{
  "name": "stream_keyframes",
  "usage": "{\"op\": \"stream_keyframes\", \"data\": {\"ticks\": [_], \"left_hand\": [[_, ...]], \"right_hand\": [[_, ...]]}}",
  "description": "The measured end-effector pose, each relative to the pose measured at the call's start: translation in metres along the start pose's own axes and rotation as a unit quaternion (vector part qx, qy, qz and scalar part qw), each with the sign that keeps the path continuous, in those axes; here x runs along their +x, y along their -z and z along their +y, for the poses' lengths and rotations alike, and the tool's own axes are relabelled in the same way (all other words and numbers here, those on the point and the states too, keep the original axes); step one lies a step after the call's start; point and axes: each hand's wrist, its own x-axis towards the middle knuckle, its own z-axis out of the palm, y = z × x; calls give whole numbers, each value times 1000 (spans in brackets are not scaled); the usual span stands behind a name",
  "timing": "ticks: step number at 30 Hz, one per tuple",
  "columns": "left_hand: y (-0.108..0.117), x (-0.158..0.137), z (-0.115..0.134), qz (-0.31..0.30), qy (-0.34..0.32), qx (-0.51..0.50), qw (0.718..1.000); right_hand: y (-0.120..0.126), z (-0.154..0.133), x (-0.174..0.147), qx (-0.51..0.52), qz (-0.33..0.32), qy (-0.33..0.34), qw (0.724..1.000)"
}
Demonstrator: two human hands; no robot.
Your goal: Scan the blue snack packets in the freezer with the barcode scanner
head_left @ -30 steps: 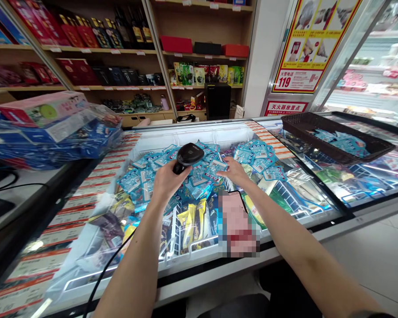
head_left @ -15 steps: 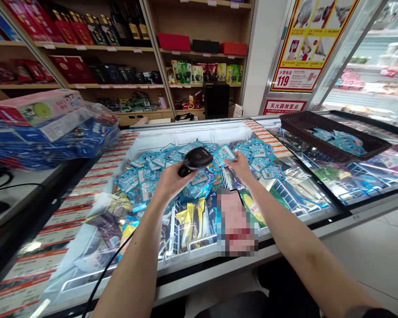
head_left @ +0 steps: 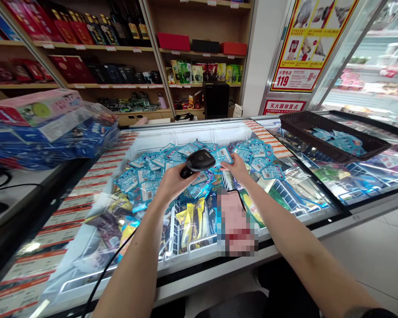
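My left hand is wrapped round the handle of a black barcode scanner, whose head points right. Pinched in my right hand is a small blue packet with a white label, close to the scanner's head. Beneath both hands, many similar blue packets lie spread in a loose pile on the freezer's glass top. More of them lie just right of my right hand. A phone, its screen blurred out, rests on the glass between my forearms.
At the right stands a dark brown basket with blue packets inside. Plastic-wrapped boxes are stacked at the left. A black cable runs beside my left forearm. Shelves of goods line the back, and yellow ice-cream packs show through the glass.
My right hand has shifted slightly left with the blue packet, nearer to the scanner. My left hand and the scanner have moved a little to the right.
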Motion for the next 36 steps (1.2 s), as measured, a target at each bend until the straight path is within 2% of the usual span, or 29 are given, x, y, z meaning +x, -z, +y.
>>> {"op": "stream_keyframes", "data": {"ticks": [19,30,36], "left_hand": [[-3,1,-1,-2,-3,2,1000],[0,0,4,-8,-1,10,1000],[-1,-1,4,-10,4,12,1000]], "right_hand": [[0,2,4,-5,-11,-16,1000],[0,6,6,21,-15,7,1000],[0,7,6,-2,-11,13,1000]]}}
